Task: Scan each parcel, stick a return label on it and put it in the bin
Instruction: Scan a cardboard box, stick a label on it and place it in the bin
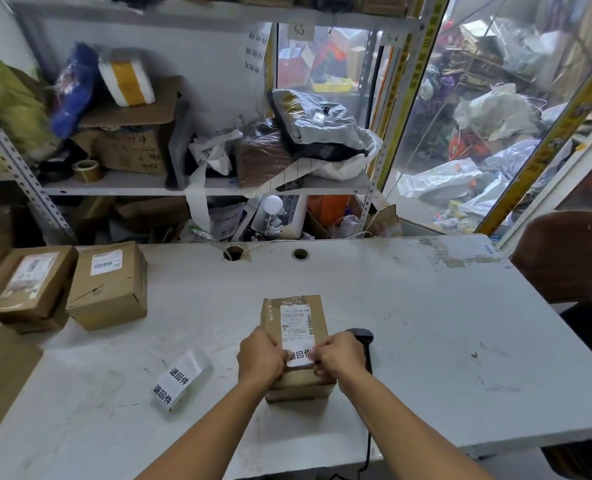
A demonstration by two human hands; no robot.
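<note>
Your two arms reach out from the bottom of the view to the small parcel (296,344) in the middle of the table (426,341). Your left hand (261,356) lies on the near left part of the parcel's top with its fingers bent over it. Your right hand (337,356) lies on the near right part, and its fingertips pinch or press the edge of the return label (299,355). I cannot tell which. The label sits on the parcel's top, right between your two hands and just below the white shipping sticker (296,322).

So you look to be in the middle of the sticking step for this parcel. The scanner (362,336) lies just to the right of the parcel, behind your right hand, and nobody holds it. That makes me think the scan is done, but I cannot be sure.

A strip of more return labels (180,379) lies on the table to the left of the parcel. Two more brown boxes (109,285) (24,285) wait far to the left of it, at the table's edge. No bin shows anywhere, so dropping this parcel in is still to do, and those boxes likely come after.
</note>
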